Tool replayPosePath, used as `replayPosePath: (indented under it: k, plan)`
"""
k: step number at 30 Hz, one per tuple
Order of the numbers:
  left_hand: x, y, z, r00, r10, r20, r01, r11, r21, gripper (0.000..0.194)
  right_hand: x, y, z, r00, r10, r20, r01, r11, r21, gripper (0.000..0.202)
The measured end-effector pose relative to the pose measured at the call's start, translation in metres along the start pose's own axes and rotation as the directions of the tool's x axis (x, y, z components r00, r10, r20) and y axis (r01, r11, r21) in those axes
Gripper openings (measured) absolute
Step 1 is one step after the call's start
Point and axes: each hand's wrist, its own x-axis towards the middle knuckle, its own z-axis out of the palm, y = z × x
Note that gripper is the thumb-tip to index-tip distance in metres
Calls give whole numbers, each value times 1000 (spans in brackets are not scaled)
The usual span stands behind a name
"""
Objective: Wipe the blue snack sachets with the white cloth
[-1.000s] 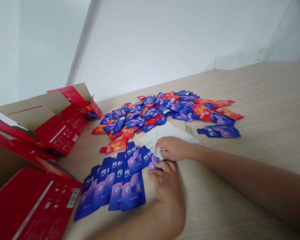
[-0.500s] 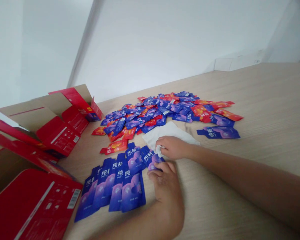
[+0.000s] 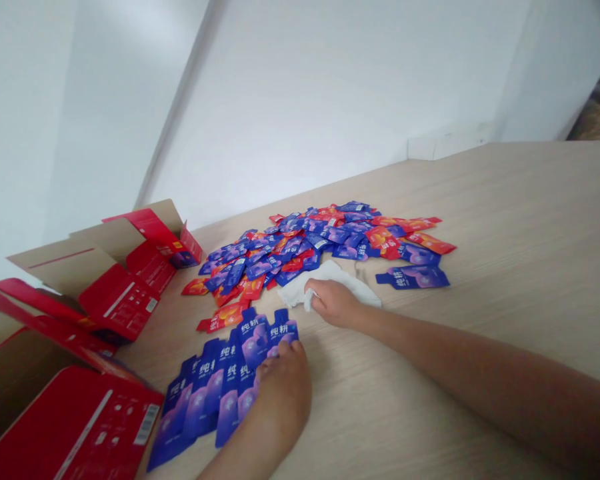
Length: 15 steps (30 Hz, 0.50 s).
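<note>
A white cloth (image 3: 347,283) is gripped in the curled fingers of the right hand (image 3: 330,303), near the mixed pile of red and blue pouches (image 3: 290,247) on the counter (image 3: 390,373). A blue pouch (image 3: 283,328) is held by the left hand (image 3: 285,380), its fingers closed on it, at the right end of overlapping blue pouches (image 3: 203,390). Open red boxes (image 3: 80,427) are lined up at left.
</note>
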Motion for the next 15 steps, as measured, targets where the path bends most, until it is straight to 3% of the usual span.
replayPosePath:
  k: [5,10,12,15]
  plan:
    - [3,-9,-15,995,5,100,0,999,-53,42,1,-4,-21,993,53,-107,-55,998,-20,21]
    - [2,-9,-16,990,17,137,-7,998,-68,46,8,8,-78,961,62,-268,-70,997,-19,24]
    - [2,-10,-14,989,33,142,-22,997,-77,46,9,20,-102,864,78,-497,-42,996,85,22]
    - [4,-10,-11,990,28,140,-17,997,-75,48,8,38,-127,709,159,-687,-55,984,172,20]
